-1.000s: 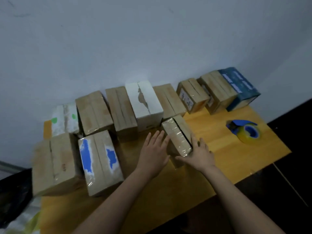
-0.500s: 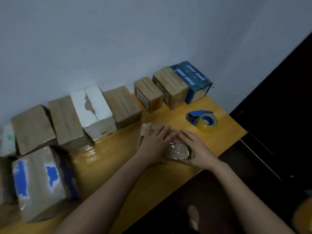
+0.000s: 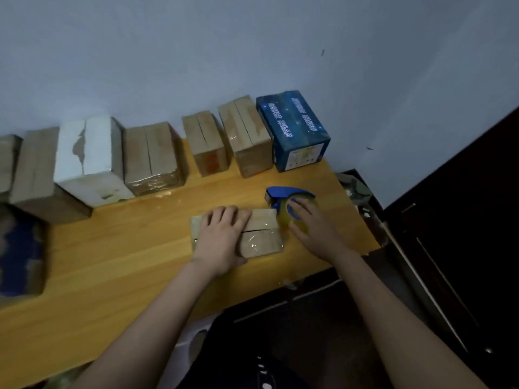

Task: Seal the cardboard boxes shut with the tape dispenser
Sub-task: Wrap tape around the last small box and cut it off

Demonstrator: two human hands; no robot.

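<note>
Right hand (image 3: 311, 228) has left the box (image 3: 262, 242) and grips the tape dispenser (image 3: 280, 193) beside it on the worktop (image 3: 126, 248); my left hand (image 3: 222, 240) lies flat on its top, so I reckon taping can begin.

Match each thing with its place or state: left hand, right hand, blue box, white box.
Column 1
1. left hand
2. right hand
3. blue box
4. white box

Column 2
a. torn top
b. grips the tape dispenser
c. rightmost at the back
d. rests on the small box

Pairs: 1-d, 2-b, 3-c, 4-a
</note>
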